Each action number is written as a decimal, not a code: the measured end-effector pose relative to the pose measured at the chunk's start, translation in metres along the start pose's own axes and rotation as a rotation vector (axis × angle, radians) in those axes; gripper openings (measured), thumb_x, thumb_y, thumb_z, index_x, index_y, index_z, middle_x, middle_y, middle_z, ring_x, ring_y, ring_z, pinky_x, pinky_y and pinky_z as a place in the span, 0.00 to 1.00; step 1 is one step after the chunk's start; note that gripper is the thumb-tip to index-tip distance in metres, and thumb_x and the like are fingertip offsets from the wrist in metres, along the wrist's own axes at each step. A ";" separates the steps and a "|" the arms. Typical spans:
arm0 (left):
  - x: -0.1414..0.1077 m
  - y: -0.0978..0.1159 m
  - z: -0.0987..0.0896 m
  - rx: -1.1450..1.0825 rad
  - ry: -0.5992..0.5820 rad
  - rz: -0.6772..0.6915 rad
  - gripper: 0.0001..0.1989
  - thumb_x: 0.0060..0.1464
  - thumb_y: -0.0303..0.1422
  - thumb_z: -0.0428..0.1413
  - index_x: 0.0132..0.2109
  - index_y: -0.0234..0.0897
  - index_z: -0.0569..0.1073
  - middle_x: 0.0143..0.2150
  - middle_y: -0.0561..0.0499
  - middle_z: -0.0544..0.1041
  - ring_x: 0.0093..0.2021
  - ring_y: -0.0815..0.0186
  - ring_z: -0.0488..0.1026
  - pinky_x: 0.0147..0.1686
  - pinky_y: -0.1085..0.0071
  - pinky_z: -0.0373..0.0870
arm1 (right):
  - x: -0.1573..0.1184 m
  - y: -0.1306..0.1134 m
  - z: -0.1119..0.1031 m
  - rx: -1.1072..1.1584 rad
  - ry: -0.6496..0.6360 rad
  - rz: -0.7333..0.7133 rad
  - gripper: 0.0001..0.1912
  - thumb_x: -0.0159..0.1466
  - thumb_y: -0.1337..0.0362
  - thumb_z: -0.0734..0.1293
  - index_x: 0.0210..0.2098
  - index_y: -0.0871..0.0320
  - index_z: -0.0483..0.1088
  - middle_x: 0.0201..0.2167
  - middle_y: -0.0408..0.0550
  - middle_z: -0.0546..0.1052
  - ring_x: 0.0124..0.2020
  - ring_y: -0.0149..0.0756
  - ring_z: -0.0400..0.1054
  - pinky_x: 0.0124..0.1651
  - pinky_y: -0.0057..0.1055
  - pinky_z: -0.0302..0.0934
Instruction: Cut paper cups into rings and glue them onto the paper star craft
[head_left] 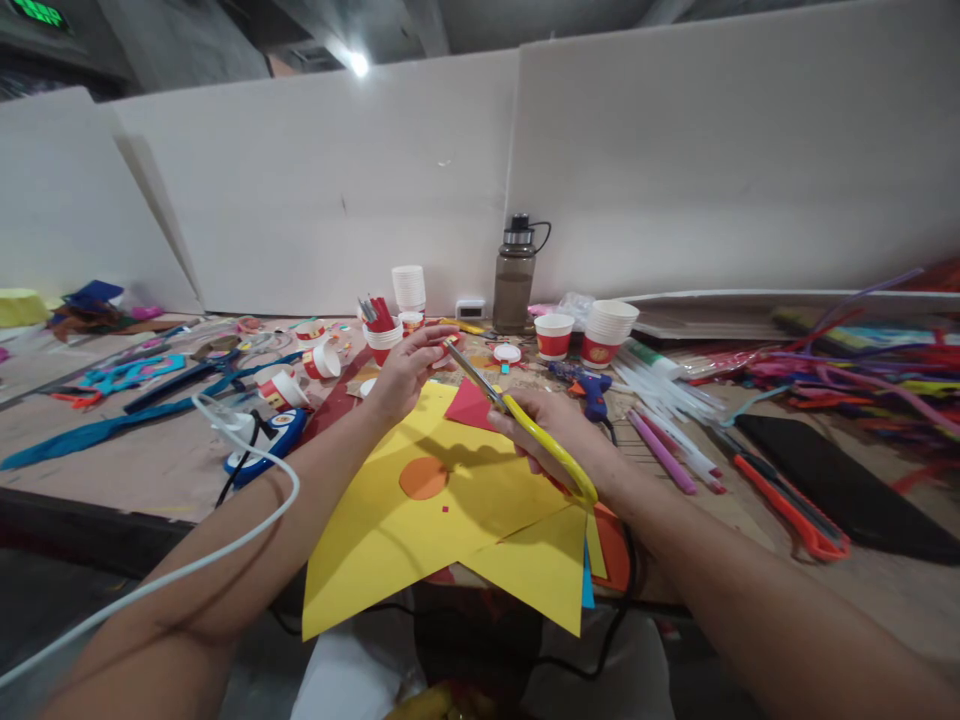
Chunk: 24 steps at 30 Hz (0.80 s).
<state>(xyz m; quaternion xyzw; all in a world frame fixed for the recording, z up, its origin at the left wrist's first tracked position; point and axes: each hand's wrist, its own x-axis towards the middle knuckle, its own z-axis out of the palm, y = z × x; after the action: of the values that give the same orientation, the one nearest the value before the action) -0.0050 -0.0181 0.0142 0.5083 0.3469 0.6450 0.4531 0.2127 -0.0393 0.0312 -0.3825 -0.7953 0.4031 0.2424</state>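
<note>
My right hand [551, 430] is closed around a pair of scissors [529, 422] with yellow handles, their metal blades pointing up and left. The blade tips are close to the fingers of my left hand [411, 365]. Those fingers pinch a small red piece [449, 343], too small to make out exactly. Under both hands lie sheets of yellow paper [375, 530]. On them are an orange paper circle [424, 478], a tiny red square [445, 509] and a larger piece of red paper [472, 403].
A water bottle [514, 285] stands at the back. Paper cups [609, 330] stand both sides of it, some tipped over at left. A glue gun [589, 388], glue sticks [664, 455], an orange cutter [787, 505] and a black phone [844, 485] lie right. A white cable [247, 530] crosses my left arm.
</note>
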 end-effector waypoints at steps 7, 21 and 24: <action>-0.001 0.001 0.001 -0.004 -0.013 0.012 0.18 0.45 0.31 0.58 0.46 0.34 0.74 0.47 0.43 0.77 0.49 0.59 0.73 0.44 0.64 0.70 | 0.002 -0.001 -0.002 -0.044 -0.016 -0.015 0.11 0.60 0.56 0.66 0.28 0.56 0.65 0.15 0.38 0.67 0.12 0.24 0.59 0.13 0.20 0.49; 0.000 0.000 0.000 0.012 -0.020 0.024 0.19 0.45 0.31 0.58 0.47 0.33 0.74 0.49 0.43 0.76 0.47 0.60 0.74 0.46 0.63 0.71 | -0.001 -0.003 -0.002 -0.038 -0.039 0.008 0.12 0.60 0.54 0.65 0.29 0.56 0.64 0.17 0.37 0.66 0.13 0.24 0.58 0.14 0.20 0.53; 0.000 0.000 0.000 0.003 -0.024 0.017 0.19 0.45 0.31 0.58 0.47 0.33 0.74 0.49 0.43 0.76 0.48 0.59 0.74 0.46 0.63 0.70 | -0.002 -0.005 -0.003 -0.041 -0.060 0.025 0.12 0.60 0.54 0.65 0.29 0.56 0.64 0.17 0.37 0.65 0.13 0.24 0.58 0.14 0.20 0.53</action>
<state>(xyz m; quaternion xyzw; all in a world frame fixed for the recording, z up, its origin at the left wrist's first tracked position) -0.0054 -0.0179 0.0143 0.5198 0.3381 0.6420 0.4509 0.2136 -0.0412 0.0364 -0.3850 -0.8055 0.4009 0.2054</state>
